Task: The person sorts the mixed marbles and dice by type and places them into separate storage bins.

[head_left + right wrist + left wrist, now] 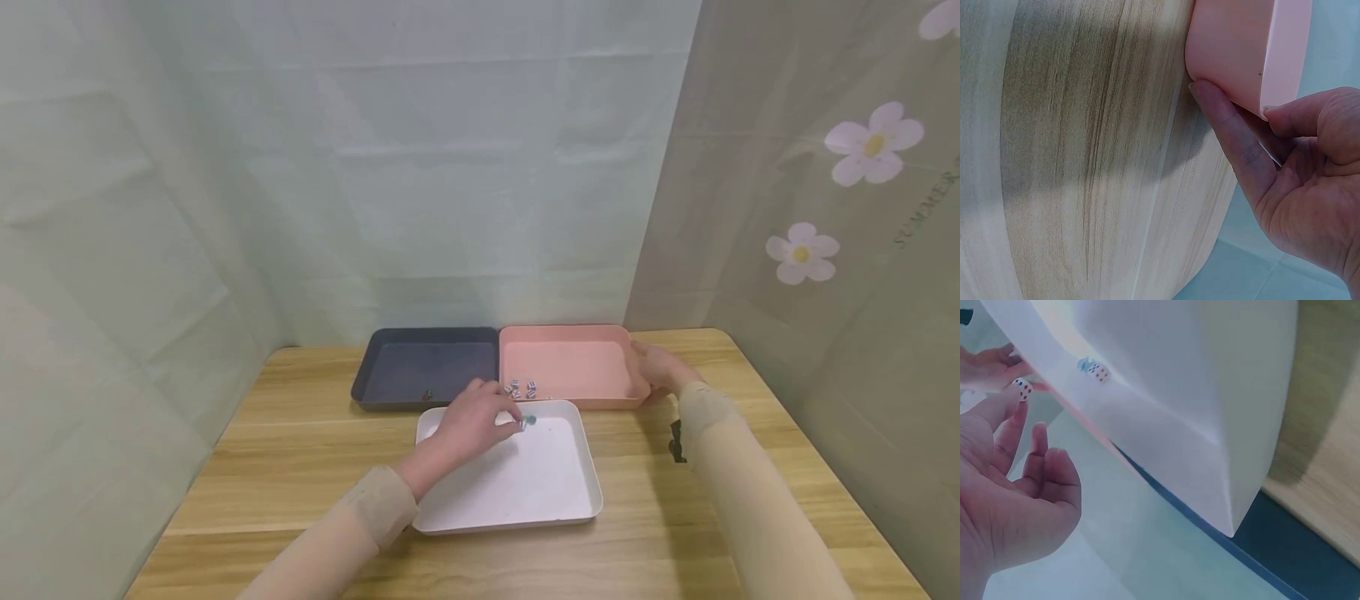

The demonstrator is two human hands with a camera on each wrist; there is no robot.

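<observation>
Over the far end of the white tray (536, 483), my left hand (474, 423) pinches a white die (1022, 389) between thumb and forefinger, its other fingers loosely bent. In the left wrist view another white die (1099, 372) with red and blue dots lies in the white tray, beside a translucent blue-green die (1082, 364). My right hand (658, 368) grips the right edge of the pink tray (633, 333). In the right wrist view its thumb lies on the rim and a finger touches the tray's lower side. Several white dice (515, 390) sit in the pink tray's near left corner.
A dark blue tray (420, 336) stands left of the pink one, with a small dark green die (428, 394) near its front wall. All three trays are on a wooden table (300, 467). Pale curtains (450, 167) hang behind. A small black object (677, 442) shows beside the right sleeve.
</observation>
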